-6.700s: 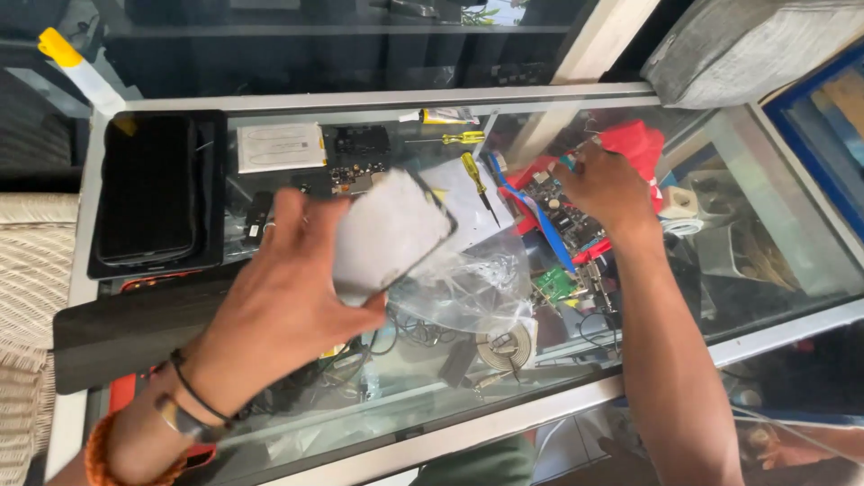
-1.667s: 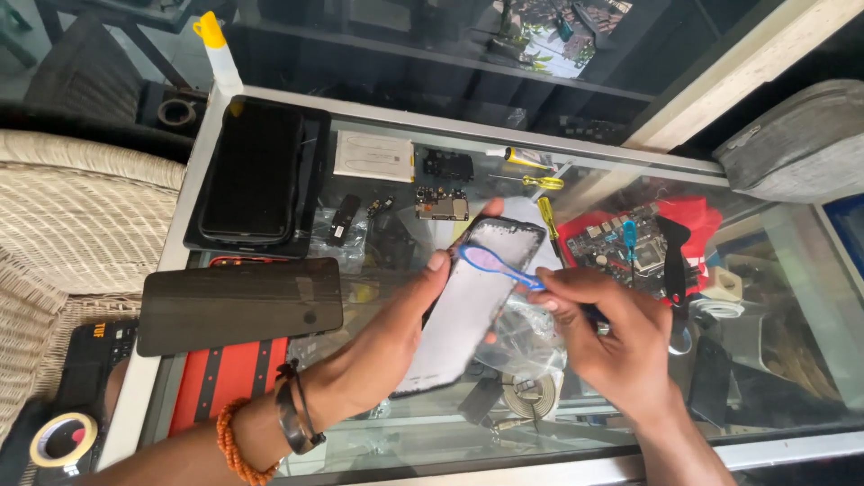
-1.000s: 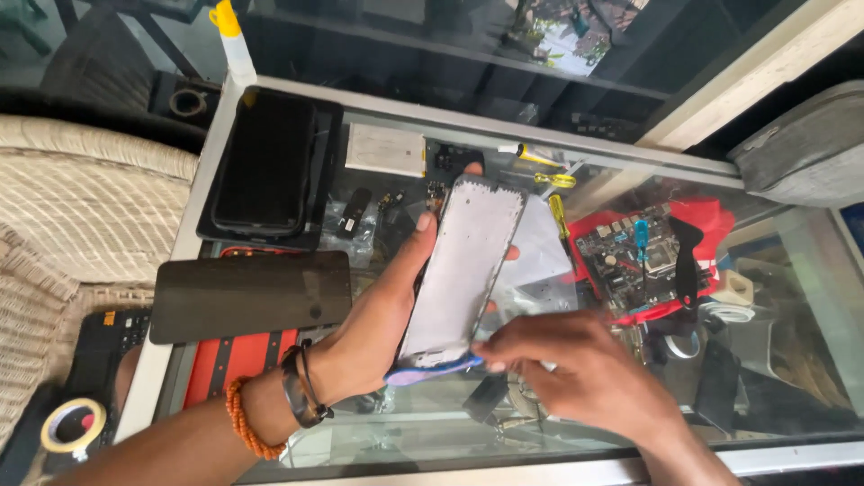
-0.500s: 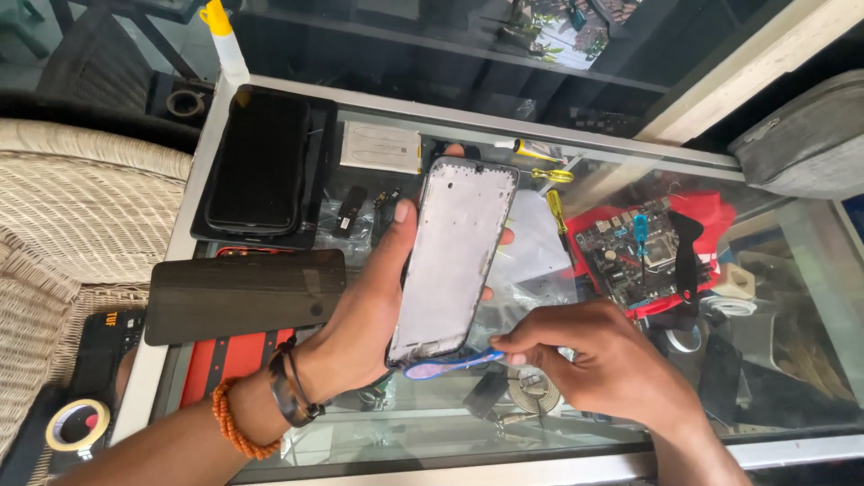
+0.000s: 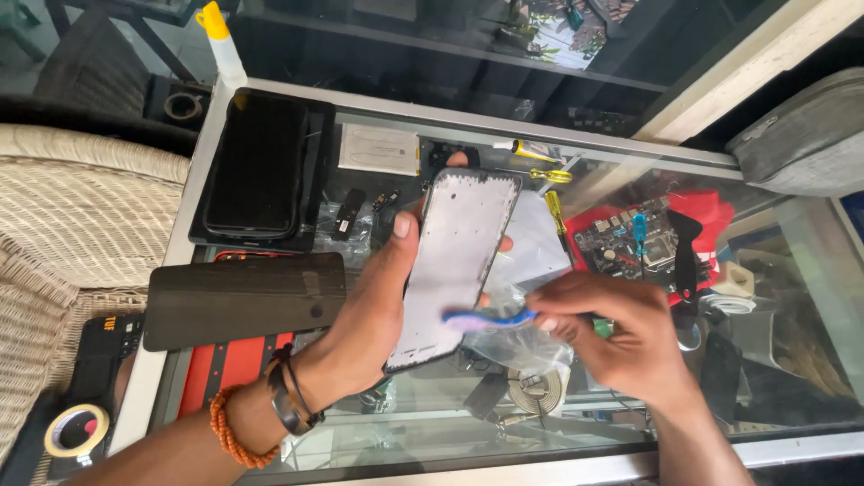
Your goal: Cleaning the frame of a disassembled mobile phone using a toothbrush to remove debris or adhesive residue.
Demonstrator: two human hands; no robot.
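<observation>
Our left hand (image 5: 373, 319) grips the pale rectangular phone frame (image 5: 454, 261) above the glass desk (image 5: 630, 396); at its four o'clock, our right hand (image 5: 621, 337) pinches a blue-purple flat pry tool (image 5: 490, 318), fingers pressed together.

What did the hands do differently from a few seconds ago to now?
The right hand left the red tray with the circuit board, took hold of a thin blue prying tool and brought it to the lower edge of the grey phone frame. The left hand turned that frame upright, showing its flat inner face. The black phone and the dark flat panel stayed on the glass counter.
</observation>
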